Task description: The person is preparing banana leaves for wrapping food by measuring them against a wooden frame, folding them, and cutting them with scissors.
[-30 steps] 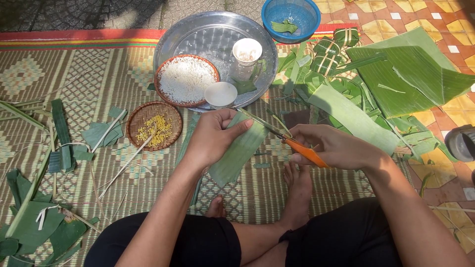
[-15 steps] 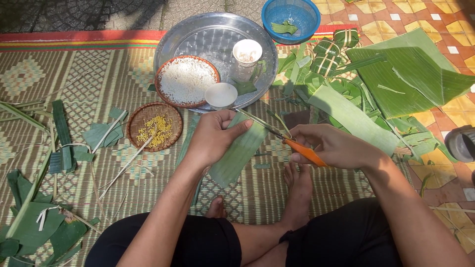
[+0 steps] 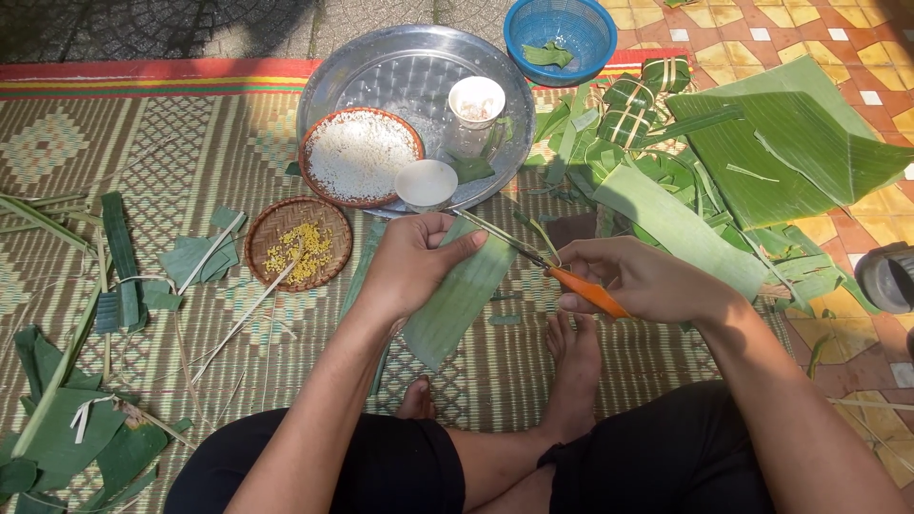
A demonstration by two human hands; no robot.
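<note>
Where scissors [image 3: 547, 262] cut, the leaf strip [image 3: 457, 300] lies flat, green.

A woven floor mat [image 3: 114, 143] in tan and green carries diamond and zigzag patterns, with red, yellow and green stripes along its far edge. A pale green leaf strip [image 3: 457, 300] with fine lengthwise veins lies under the left hand [image 3: 409, 266]. The scissors [image 3: 562, 271] have bright orange handles and silvery blades. The round metal tray [image 3: 381, 71] is shiny silver. On it, a brown-rimmed basket [image 3: 360, 157] holds white grains. A brown wicker dish [image 3: 298, 243] holds yellow beans. The plastic basket [image 3: 562, 29] is bright blue. Broad leaves [image 3: 771, 133] are deep green. Floor tiles [image 3: 857, 57] are orange, yellow and white checks. The trousers [image 3: 666, 457] are black.
</note>
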